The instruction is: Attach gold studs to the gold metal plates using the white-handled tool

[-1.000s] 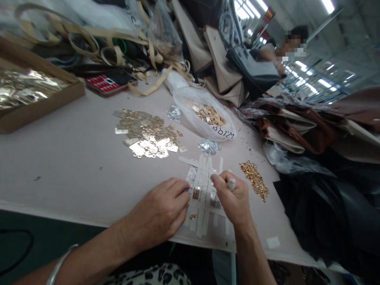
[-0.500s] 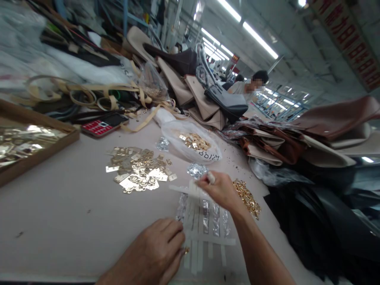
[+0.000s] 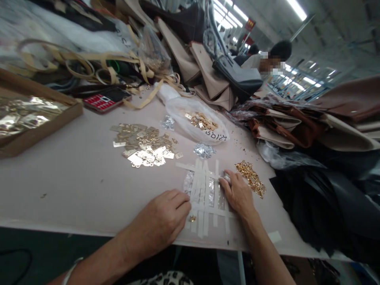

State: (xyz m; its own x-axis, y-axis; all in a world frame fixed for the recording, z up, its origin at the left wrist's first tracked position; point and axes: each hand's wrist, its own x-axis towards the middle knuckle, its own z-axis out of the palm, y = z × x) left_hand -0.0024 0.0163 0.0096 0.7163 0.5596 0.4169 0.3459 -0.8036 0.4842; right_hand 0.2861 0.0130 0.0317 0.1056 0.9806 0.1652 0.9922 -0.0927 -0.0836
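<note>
My left hand [image 3: 170, 215] rests on the table with its fingers curled together at the left edge of a grid of pale tape strips [image 3: 202, 221]. What its fingertips hold, if anything, is hidden. Just right of them a small gold metal piece [image 3: 192, 218] lies on the strips. My right hand [image 3: 239, 194] is at the grid's right side, fingers bent and close together; a whitish covering or object shows at a fingertip, too small to name. Clear, shiny film [image 3: 187, 183] shows between strips. Beyond the right hand lies a heap of small gold fittings [image 3: 251, 178].
Flat gold plates [image 3: 145, 144] lie piled at centre left, and a cardboard box [image 3: 44, 134] holds more. A plastic bag [image 3: 190, 107] of gold pieces stands behind silver bits [image 3: 204, 150]. Handbags [image 3: 208, 75] and black sheets [image 3: 308, 213] flank the table. A person [image 3: 253, 61] is beyond.
The view has tilted down, showing the table's front edge. My right hand has moved from the top of the strips to their right side. My left hand stays beside the strips.
</note>
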